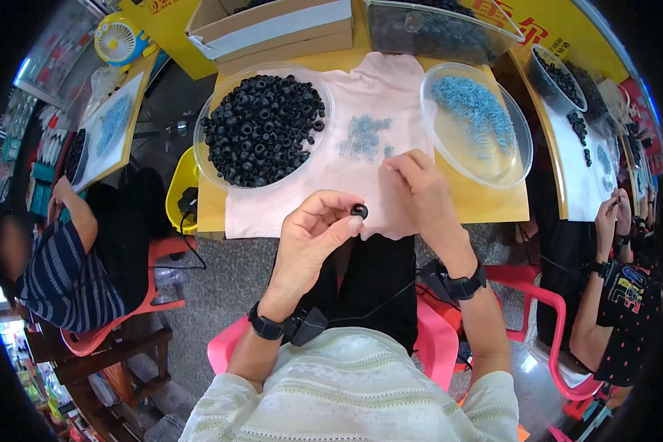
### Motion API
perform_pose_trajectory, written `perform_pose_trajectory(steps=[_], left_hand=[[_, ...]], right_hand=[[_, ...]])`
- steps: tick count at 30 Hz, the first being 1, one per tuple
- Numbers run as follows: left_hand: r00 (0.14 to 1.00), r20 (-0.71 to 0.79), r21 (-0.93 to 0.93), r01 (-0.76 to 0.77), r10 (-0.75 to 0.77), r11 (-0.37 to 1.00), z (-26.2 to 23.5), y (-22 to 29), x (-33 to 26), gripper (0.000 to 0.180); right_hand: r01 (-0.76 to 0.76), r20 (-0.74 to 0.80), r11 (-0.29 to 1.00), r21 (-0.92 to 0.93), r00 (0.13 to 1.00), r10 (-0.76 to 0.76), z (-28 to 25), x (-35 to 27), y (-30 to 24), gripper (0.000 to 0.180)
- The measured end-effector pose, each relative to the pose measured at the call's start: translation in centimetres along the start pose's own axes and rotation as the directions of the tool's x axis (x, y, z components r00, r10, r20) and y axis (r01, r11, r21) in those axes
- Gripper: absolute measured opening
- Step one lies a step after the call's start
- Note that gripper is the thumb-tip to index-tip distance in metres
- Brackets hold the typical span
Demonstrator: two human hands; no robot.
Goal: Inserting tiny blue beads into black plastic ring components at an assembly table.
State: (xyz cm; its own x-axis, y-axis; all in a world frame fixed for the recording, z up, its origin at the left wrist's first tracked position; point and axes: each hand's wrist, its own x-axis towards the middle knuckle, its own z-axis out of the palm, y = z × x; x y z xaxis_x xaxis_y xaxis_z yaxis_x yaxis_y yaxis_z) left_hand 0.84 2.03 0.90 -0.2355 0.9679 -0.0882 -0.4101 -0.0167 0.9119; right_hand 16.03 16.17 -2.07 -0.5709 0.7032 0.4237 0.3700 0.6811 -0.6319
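Observation:
Between the thumb and forefinger of my left hand (313, 232) is a small round black part with a hole in it (359, 211), held just off the near edge of the table. My right hand (423, 188) hovers over the pink cloth (272, 214), its fingers drawn together; whatever they hold is hidden or too small to name. Just beyond it lies a patch of tiny clear-blue pieces (365, 138). A round clear tray heaped with similar black parts (261, 132) stands to the left. On the right, an oval clear tray (486, 173) holds more blue pieces.
At the back are a cardboard box (272, 37) and a clear bin of black parts (438, 33). A yellow bucket (180, 188) hangs by the table's left side. People work at neighbouring tables on both sides, near red chairs (560, 317).

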Motion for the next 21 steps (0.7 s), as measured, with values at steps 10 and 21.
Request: perform_pose_trajectory(steps=[10,21], left_hand=[[0.998,0.013,0.006,-0.063,0.063,0.998,0.8,0.6,-1.3,0.024],[0.998,0.017,0.039,-0.064,0.064,0.997,1.3,1.8,-2.1,0.031]], right_hand=[[-0.184,0.035,0.774,0.607,0.978,0.204,-3.8,-1.7,-7.3,0.01],[-0.076,0.022,0.812,0.579,0.997,0.077,-3.6,-2.6,-8.2,0.014]])
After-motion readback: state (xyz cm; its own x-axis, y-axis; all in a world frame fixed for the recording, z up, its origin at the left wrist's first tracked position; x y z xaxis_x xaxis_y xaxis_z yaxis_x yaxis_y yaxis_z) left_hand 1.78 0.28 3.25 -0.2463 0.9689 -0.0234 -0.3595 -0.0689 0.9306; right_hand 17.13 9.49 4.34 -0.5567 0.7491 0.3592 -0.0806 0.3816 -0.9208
